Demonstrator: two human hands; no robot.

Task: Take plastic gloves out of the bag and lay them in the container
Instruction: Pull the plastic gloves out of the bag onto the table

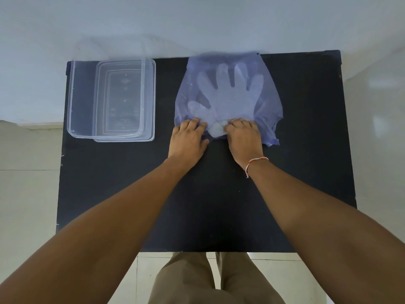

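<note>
A translucent blue plastic bag (266,88) lies flat on the black table, far right of centre. Clear plastic gloves (230,93) show through it, fingers spread and pointing away from me. My left hand (188,139) pinches the bag's near edge on its left side. My right hand (243,139) grips the same edge just to the right, with a thread band on its wrist. Between the two hands a bit of pale glove cuff shows at the bag's mouth. A clear rectangular container (72,95) stands at the table's far left.
The black table (131,194) ends at a white wall behind and tiled floor on both sides. My legs in khaki trousers stand at the near edge. The container's far wall rises against the wall.
</note>
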